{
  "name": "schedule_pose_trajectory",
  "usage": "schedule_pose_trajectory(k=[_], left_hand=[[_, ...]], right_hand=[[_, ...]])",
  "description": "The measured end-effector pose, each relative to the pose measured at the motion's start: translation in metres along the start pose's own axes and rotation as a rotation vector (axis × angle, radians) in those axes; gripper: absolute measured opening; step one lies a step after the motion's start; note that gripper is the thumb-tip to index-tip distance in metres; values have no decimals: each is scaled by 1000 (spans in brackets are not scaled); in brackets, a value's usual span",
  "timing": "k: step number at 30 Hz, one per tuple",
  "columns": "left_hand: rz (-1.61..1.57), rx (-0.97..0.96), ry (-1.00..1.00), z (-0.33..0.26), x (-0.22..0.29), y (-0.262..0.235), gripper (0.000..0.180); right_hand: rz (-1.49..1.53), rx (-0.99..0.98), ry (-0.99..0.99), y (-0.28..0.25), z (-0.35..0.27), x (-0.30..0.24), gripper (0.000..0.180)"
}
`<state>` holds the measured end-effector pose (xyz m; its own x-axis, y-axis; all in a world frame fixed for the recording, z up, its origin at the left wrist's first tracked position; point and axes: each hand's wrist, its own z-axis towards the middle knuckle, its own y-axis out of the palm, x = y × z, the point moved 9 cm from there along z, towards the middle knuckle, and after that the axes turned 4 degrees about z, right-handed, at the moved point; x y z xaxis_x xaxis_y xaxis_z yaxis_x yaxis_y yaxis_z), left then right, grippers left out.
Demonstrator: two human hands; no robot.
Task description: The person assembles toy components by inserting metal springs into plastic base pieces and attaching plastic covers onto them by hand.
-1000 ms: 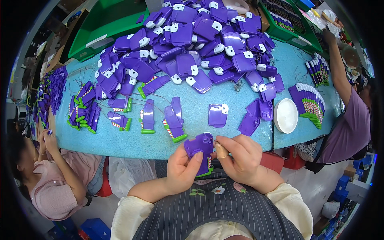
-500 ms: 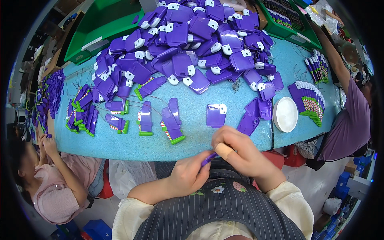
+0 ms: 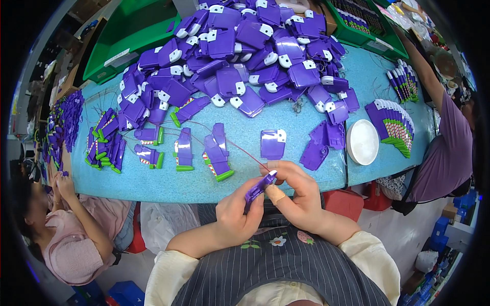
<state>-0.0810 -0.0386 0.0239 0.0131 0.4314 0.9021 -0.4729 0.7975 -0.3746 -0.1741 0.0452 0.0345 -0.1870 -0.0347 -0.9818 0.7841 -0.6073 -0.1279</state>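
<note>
Purple piece [image 3: 259, 188] edge-on between two hands above the table's [image 3: 132, 183] near edge

The left hand [image 3: 240, 209] is closed, pinching the piece between thumb and fingers; its palm is turned out of sight. The piece is tilted, so its broad faces are hidden and only a narrow side and a white tip show. The right hand [image 3: 296, 196], half curled, has its fingers at that white end, with a tan wrap [image 3: 274, 194] around one digit; whether it grips the piece or merely touches it, I cannot tell. A thin dark red wire [image 3: 245, 151] runs from these fingertips toward the table's left part; both its ends are lost, one behind the fingers, the other among parts.

Toward the far edge, a heap of purple panels [image 3: 229, 81] is cut off by the picture's top, its lower layers covered. A green bin [image 3: 97, 69] at the far left corner is also cropped. Near the right edge stands a white bowl [image 3: 363, 143].
</note>
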Motion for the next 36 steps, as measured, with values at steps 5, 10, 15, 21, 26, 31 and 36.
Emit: schedule_pose_trajectory(k=[5,10,15,21,26,31,36], left_hand=[[-85,60,13,-1,-3,1,27],[-196,11,-44,-1,-16,6,27],[28,13,74,7,1,5,29],[148,62,236,4,13,5,30],[-33,0,50,0,-3,10,30],[-39,-132,105,9,11,11,28],[-304,-567,-274,-10,-17,41,26]], right_hand=[[67,52,86,-2,-6,9,23],[-187,-51,7,-7,0,2,20],[-270,-18,-77,-6,8,-11,21],[-281,108,-90,-5,-2,-3,20],[-331,104,-56,-7,-6,-4,16],[-213,-118,68,-15,-6,5,16],[-125,276,313,-88,33,14,31]])
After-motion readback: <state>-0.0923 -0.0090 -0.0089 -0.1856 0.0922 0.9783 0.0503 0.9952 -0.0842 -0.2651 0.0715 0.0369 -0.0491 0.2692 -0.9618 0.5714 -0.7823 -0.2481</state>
